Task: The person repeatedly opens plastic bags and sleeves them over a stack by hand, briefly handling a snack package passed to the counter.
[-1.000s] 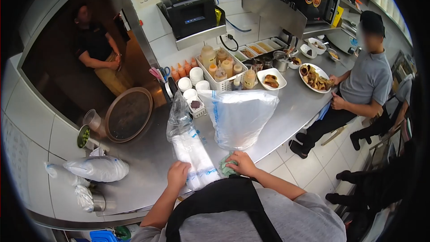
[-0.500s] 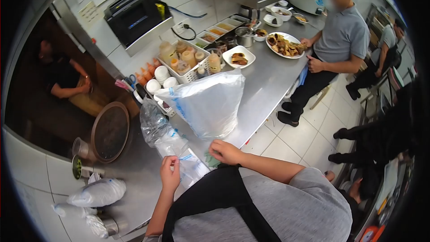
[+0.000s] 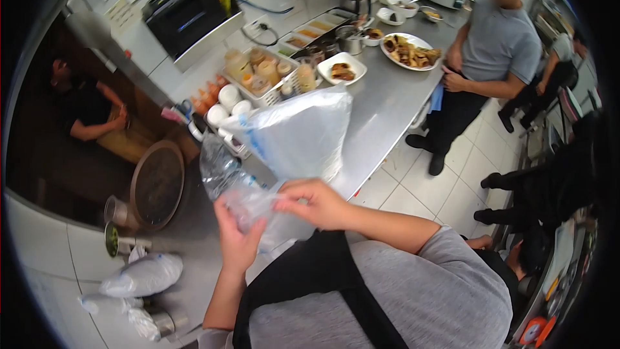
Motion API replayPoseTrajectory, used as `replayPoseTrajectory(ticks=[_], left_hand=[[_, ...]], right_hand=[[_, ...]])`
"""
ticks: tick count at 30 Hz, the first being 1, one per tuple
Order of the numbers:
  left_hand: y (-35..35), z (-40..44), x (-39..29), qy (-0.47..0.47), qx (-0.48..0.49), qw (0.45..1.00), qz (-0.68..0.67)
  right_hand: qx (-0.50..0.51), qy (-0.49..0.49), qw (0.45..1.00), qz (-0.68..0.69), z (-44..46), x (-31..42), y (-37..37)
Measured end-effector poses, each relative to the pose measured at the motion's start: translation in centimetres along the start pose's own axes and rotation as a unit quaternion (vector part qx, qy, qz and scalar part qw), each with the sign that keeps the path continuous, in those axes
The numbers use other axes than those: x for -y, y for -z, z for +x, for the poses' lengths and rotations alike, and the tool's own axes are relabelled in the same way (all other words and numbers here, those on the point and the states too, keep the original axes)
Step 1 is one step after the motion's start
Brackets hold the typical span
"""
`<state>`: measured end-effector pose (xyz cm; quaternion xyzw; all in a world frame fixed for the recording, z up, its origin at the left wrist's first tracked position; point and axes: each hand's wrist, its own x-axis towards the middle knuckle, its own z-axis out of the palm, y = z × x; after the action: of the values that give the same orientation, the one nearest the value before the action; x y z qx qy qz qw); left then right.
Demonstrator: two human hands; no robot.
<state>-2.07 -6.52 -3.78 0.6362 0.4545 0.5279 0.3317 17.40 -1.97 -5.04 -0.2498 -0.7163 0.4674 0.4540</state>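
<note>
**Translucent plastic bag now raised between both hands**

Half a second ago the hands were apart; now the right hand has come across to meet the left hand. Its fingers pinch the bag's edge, while the left's stand partly spread against the plastic (whether they grip it, blur keeps me from telling). So the handling appears to have become two-handed, above the steel desk. Just beyond stands a larger plastic bag, seemingly unmoved.

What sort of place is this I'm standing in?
It looks like a commercial kitchen, likely a restaurant's: a long stainless-steel counter, a white perforated plastic basket of pale sauce-filled squeeze bottles, and an oval white plate piled with browned food.
</note>
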Motion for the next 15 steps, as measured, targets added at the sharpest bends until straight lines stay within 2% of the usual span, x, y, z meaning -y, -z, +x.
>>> replayPoseTrajectory(ticks=[1,3,4,6,8,10,11,13,14,15], left_hand=[[0.5,0.3,0.0,0.008,-0.012,1.0,0.008],[1.4,0.8,0.3,0.141,0.037,0.989,-0.036],[1.5,0.9,0.4,0.145,0.026,0.989,-0.031],[0.8,1.1,0.5,0.15,-0.012,0.979,-0.137],[0.3,1.8,0.3,0.163,-0.018,0.974,-0.155],[-0.2,2.7,-0.5,0.059,-0.063,0.992,-0.094],[-0.1,2.8,-0.5,0.06,-0.064,0.992,-0.092],[0.4,2.8,-0.6,0.053,-0.031,0.996,-0.07],[0.6,2.7,-0.3,0.053,-0.031,0.996,-0.069],[0.7,2.6,0.1,0.066,-0.003,0.997,-0.04]], right_hand=[[0.013,-0.001,1.0,0.011,0.0,0.1,0.0],[-0.064,-0.187,0.964,0.176,0.2,0.7,0.2],[-0.052,-0.188,0.964,0.181,0.3,0.4,0.3],[-0.05,-0.117,0.987,0.101,0.3,0.1,0.9],[-0.01,-0.143,0.984,0.101,0.5,0.6,1.9],[0.067,-0.099,0.981,-0.155,1.1,2.4,2.5],[0.068,-0.098,0.981,-0.154,1.3,2.6,2.3],[-0.033,-0.018,0.981,-0.189,1.9,3.0,1.5],[-0.033,-0.017,0.982,-0.188,2.4,3.3,1.1],[-0.072,0.063,0.97,-0.223,3.1,3.6,0.7]])
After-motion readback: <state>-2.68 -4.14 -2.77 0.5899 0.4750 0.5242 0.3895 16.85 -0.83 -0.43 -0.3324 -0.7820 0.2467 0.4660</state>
